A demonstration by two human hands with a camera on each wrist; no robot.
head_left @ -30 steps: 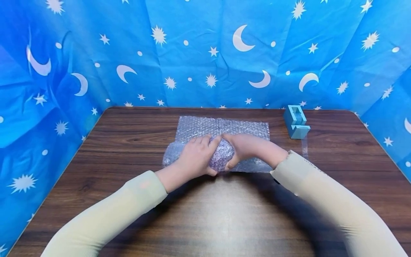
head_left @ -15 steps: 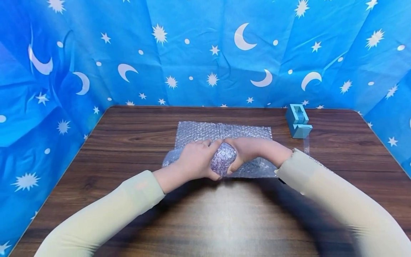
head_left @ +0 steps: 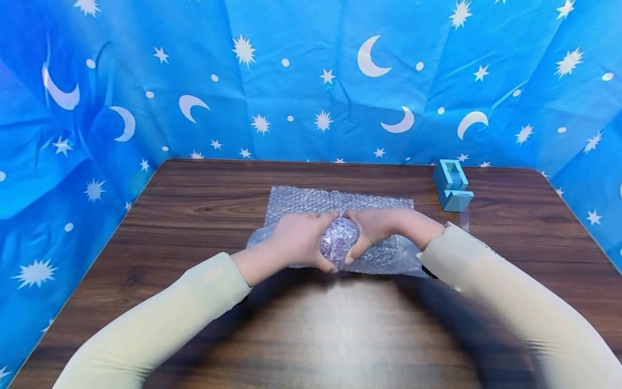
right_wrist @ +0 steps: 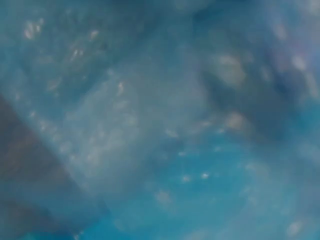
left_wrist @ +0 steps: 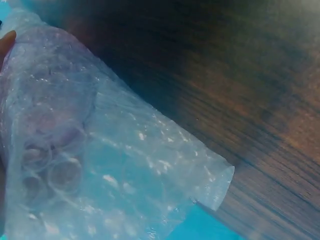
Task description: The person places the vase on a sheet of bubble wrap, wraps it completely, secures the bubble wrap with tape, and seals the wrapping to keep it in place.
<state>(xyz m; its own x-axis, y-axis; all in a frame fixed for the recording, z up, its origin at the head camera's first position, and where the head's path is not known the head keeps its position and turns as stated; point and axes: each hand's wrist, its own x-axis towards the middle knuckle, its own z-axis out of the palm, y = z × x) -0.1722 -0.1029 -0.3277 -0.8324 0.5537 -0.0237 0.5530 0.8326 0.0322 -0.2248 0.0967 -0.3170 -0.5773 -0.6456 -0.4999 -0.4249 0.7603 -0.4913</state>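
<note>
A rounded bundle of bubble wrap (head_left: 339,241) with a purplish tint lies between both hands in the head view. My left hand (head_left: 298,237) grips its left side, thumb toward the near edge. From the right, my right hand (head_left: 376,226) holds it with curled fingers and thumb. Beneath and behind spreads the flat rest of the bubble wrap sheet (head_left: 303,199). In the left wrist view, the rolled bubble wrap (left_wrist: 135,150) shows a purplish thing inside, its kind unclear, and a fingertip (left_wrist: 7,44) at the left edge. Blurred bubble wrap (right_wrist: 115,130) fills most of the right wrist view.
A light blue tape dispenser (head_left: 455,201) stands at the back right of the brown wooden table (head_left: 214,186). A clear tape strip (head_left: 465,219) hangs from it toward the right sleeve. Behind the table hangs a blue cloth (head_left: 291,86) with moons and stars.
Both hands and the bundle have shifted slightly toward the person, drawing the bubble wrap sheet with them. The grip looks the same, and the head view has moved a little.
</note>
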